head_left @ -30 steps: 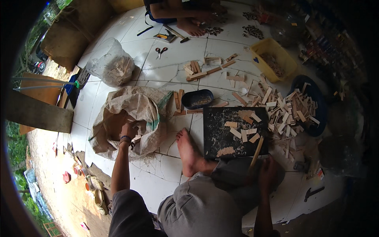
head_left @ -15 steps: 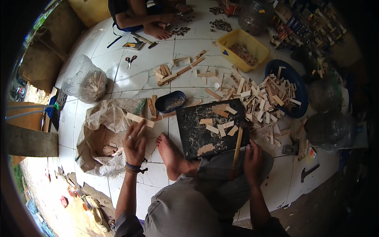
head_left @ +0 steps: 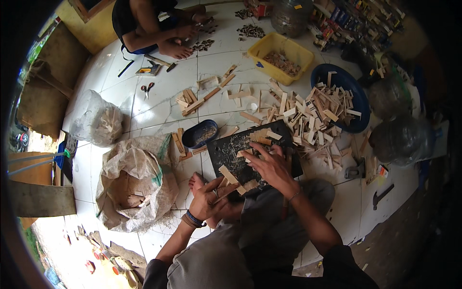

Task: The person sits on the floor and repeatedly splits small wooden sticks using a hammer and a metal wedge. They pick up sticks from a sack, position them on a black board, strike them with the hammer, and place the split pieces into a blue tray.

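Black, scuffed, flat board [head_left: 219, 156] carries several pale, thin wooden strips [head_left: 275, 135], the right hand [head_left: 273, 168] spread over some; at its near-left edge the left hand [head_left: 207, 200] pinches a pale, flat wooden piece [head_left: 228, 174]. Much seems left: a large heap of loose wooden pieces [head_left: 313, 113] lies right of the board.

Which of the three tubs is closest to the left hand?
The small oval dark-blue tub, beyond the left hand. The round blue tub, heaped with wood pieces, and the rectangular yellow tub both stand farther off.
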The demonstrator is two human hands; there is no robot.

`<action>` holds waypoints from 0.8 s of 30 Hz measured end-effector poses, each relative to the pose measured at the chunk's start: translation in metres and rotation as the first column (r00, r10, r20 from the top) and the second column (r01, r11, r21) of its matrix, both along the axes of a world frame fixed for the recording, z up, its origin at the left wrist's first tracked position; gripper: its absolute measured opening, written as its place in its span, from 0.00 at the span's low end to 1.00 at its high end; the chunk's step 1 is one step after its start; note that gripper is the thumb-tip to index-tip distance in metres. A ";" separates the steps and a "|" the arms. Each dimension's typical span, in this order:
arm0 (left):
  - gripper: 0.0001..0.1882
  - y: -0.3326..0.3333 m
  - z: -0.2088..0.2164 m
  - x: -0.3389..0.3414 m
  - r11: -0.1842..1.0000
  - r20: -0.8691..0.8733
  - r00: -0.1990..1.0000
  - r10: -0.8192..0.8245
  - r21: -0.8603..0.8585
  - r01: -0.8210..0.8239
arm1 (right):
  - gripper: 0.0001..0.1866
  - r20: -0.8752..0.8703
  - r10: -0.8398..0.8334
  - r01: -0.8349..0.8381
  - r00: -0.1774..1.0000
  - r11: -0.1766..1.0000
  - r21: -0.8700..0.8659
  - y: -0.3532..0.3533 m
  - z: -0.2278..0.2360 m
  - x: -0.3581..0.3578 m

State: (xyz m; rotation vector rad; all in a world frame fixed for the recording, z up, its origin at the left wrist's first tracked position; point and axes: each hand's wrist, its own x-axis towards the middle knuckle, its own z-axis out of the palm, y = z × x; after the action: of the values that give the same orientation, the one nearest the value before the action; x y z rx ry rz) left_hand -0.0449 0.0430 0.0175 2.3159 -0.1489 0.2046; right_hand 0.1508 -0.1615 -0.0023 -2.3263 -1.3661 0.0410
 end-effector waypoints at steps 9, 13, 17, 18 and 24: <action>0.28 0.003 -0.006 0.017 0.993 -0.088 0.993 -0.079 0.081 0.086 | 0.20 0.157 -0.244 0.236 0.957 0.969 0.071 -0.001 -0.014 0.003; 0.26 0.007 -0.007 0.035 0.990 -0.100 0.991 -0.091 0.099 0.101 | 0.20 0.124 -0.291 0.271 0.949 0.950 0.157 -0.002 -0.005 -0.001; 0.22 0.015 -0.004 0.050 0.981 -0.072 0.982 -0.176 0.075 0.181 | 0.18 -0.016 -0.225 0.225 0.974 0.960 0.169 -0.011 0.004 -0.026; 0.22 0.016 -0.003 0.054 0.978 -0.020 0.979 -0.203 0.047 0.204 | 0.18 -0.047 -0.216 0.221 0.975 0.960 0.171 -0.012 0.005 -0.035; 0.24 0.008 -0.006 0.057 0.984 0.088 0.983 -0.163 0.090 0.155 | 0.24 -0.199 -0.254 0.292 0.947 0.937 0.194 -0.012 0.001 -0.062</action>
State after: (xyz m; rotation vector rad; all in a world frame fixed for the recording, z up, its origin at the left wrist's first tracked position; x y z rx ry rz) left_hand 0.0124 0.0512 0.0115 2.3642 -0.3958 0.2310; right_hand 0.0884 -0.1736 -0.0011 -2.2435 -0.9050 0.0023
